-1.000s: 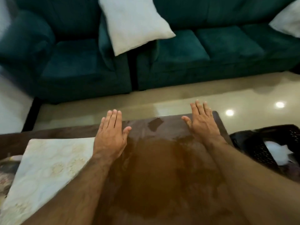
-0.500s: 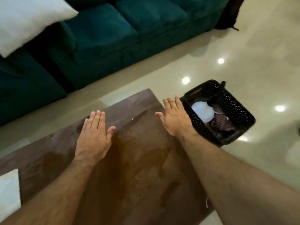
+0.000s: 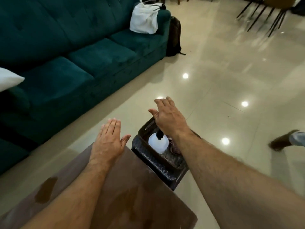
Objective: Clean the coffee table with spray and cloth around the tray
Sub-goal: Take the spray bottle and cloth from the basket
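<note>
both hands (image 3: 109, 140) (image 3: 168, 116) spread flat, holding nothing; brown coffee table (image 3: 132, 187) damp; teal sofa (image 3: 74, 47) behind

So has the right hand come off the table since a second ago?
Yes. The right hand has left the coffee table and moved out rightward, now above the black basket beside it.

My right arm (image 3: 189, 142) hides part of the basket (image 3: 158, 161). The cloth (image 3: 173, 148) inside only peeks out at center frame.

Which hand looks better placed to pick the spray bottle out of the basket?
Probably the right hand: it is open above the basket, near the spray bottle. The left hand is over the table corner.
</note>
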